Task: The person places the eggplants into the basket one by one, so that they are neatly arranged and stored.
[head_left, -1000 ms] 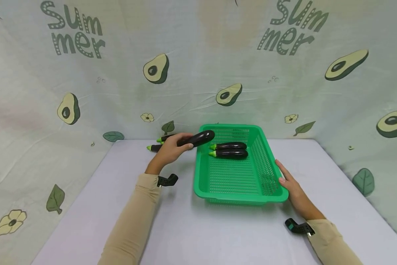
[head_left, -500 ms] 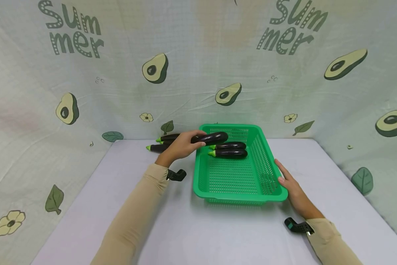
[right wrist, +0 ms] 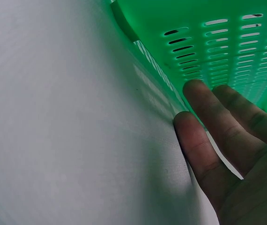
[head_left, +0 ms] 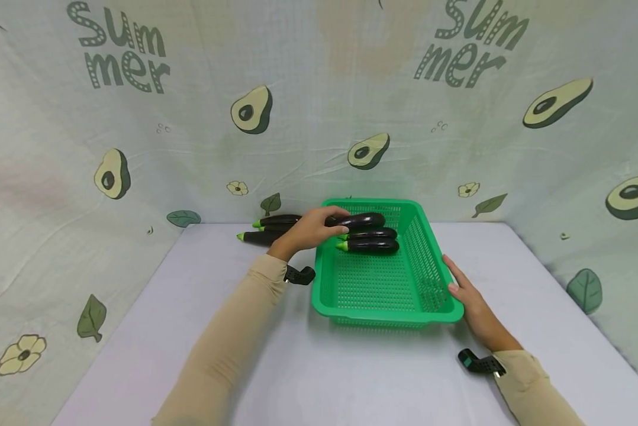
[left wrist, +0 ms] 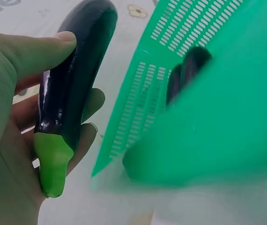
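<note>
My left hand [head_left: 311, 231] grips a dark purple eggplant [head_left: 367, 220] above the left rim of a green plastic basket [head_left: 385, 316]. In the left wrist view, thumb and fingers wrap the held eggplant [left wrist: 68, 89], its green stem end toward the palm. Two eggplants [head_left: 372, 246] lie side by side on the basket floor, stems to the left. My right hand [head_left: 473, 307] holds the basket's right side, thumb over the rim. The right wrist view has its fingers [right wrist: 201, 101] against the slotted outer wall; the thumb is hidden there.
Left of the basket, several more eggplants [head_left: 260, 238] lie on the white tabletop [head_left: 367, 378], partly covered by my left hand. Behind the table hangs a pale cloth [head_left: 308, 106] printed with avocados and leaves.
My left hand has carried the eggplant rightward, from the basket's left edge to over its inside. More of the eggplants on the table now shows. The right hand and basket stay put.
</note>
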Available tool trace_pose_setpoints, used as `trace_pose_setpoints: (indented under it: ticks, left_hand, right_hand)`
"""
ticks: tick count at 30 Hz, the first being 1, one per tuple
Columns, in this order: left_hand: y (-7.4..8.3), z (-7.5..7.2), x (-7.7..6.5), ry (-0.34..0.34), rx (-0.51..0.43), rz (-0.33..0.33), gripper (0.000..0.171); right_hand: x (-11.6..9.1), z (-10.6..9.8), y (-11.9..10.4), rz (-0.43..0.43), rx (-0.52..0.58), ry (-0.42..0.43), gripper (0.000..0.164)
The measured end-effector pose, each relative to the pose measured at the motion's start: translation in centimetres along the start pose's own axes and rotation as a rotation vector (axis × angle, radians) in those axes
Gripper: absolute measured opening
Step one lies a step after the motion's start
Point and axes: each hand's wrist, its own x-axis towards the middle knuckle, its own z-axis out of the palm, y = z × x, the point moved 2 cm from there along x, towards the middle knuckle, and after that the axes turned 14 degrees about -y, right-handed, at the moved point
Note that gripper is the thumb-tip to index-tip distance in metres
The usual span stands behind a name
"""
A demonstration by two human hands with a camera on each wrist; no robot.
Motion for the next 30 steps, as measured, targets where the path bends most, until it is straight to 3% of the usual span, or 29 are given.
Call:
trace_pose_setpoints:
  ticks: [9,16,30]
  left_hand:
    - [0.7,0.9,2.2,-0.045,-0.074,-0.001,0.044]
    - [1.5,1.6,3.3,-0.101,-0.133,-0.006,0.042]
    - [1.5,2.9,5.0,-0.155,-0.163,-0.063,0.042]
  right_hand:
    - [-0.1,0.0,-0.1,0.033,0.005,-0.008,0.059]
    - [0.0,0.2,-0.1,0.031,0.023,-0.014,0.059]
    - [0.0,0.2,-0.2,0.031,0.022,-0.016,0.059]
